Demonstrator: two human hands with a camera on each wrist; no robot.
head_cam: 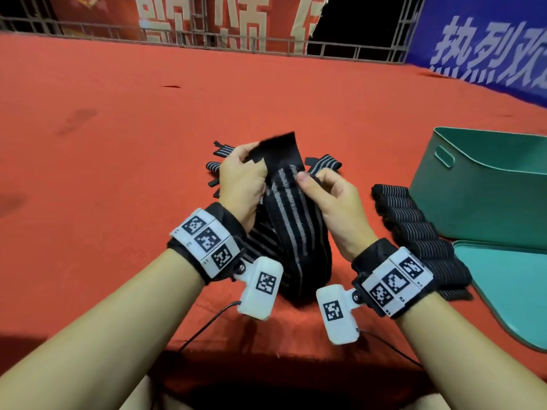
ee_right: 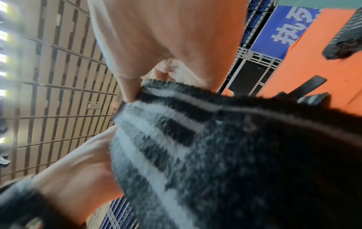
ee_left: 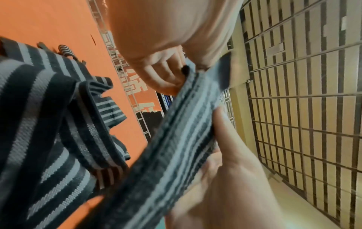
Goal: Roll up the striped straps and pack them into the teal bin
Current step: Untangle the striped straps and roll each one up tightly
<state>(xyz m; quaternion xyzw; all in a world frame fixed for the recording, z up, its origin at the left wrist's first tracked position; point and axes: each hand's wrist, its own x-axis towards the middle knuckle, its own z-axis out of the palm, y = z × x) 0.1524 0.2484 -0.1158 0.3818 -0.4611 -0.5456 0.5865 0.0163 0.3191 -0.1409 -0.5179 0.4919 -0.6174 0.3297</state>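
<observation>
While both my hands are raised over the near centre of the red table point(head_cam: 103, 119), I've got one striped strap point(head_cam: 291, 220) up between them, unrolled. My left hand point(head_cam: 241, 184) pinches the plain black end tab near its top; my right hand point(head_cam: 328, 196) pinches the striped part just below, thumb on the front. The rest of the strap hangs in a loop to the table. Rolling on this one looks not yet started, I'd say.

Done so far: a row of rolled straps point(head_cam: 414, 229) lies right of my hands, just beside the teal bin point(head_cam: 485, 208), not in it. What I can see of the bin's inside looks bare. Its lid point(head_cam: 509, 288) lies near right. Left to do: loose straps point(head_cam: 225, 161) far behind my hands, then packing everything.
</observation>
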